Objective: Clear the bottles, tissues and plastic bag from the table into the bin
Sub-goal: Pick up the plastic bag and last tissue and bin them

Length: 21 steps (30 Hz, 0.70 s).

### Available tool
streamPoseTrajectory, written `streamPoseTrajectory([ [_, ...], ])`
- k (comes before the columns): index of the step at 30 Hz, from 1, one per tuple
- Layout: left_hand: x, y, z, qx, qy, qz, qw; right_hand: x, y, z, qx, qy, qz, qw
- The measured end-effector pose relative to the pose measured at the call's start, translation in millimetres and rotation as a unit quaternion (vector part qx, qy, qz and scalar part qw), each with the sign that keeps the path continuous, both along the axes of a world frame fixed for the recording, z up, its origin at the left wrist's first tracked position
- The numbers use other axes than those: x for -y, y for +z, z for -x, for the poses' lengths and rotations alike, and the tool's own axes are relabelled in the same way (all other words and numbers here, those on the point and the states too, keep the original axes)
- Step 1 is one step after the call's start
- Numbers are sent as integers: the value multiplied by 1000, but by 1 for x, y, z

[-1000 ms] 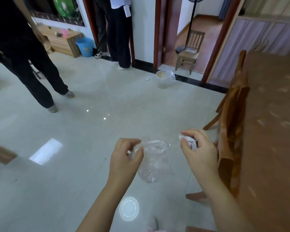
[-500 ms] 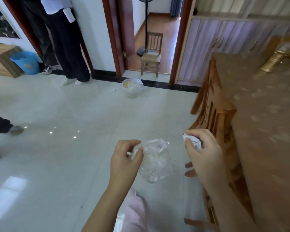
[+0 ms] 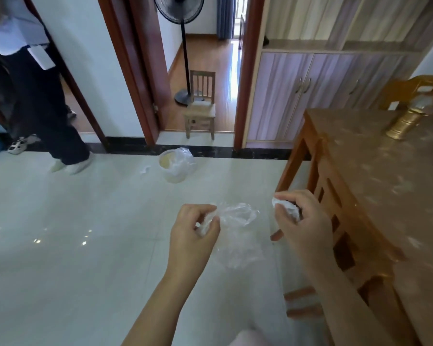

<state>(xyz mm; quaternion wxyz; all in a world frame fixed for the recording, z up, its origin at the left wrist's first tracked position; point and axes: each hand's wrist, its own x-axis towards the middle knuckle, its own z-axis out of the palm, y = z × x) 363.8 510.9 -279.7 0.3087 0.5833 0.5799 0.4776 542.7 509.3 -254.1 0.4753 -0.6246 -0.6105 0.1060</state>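
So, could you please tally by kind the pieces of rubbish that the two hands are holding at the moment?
Clear plastic bag: 1, pinched by the left hand
Crumpled white tissue: 1, gripped in the right hand
Total: 2
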Motion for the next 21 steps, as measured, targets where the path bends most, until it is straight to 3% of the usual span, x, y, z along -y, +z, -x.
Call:
streamPoseTrajectory([
  [21,-421,13,-139,0,-90,-22,996,-377,26,-135,3,-132,-7,991],
])
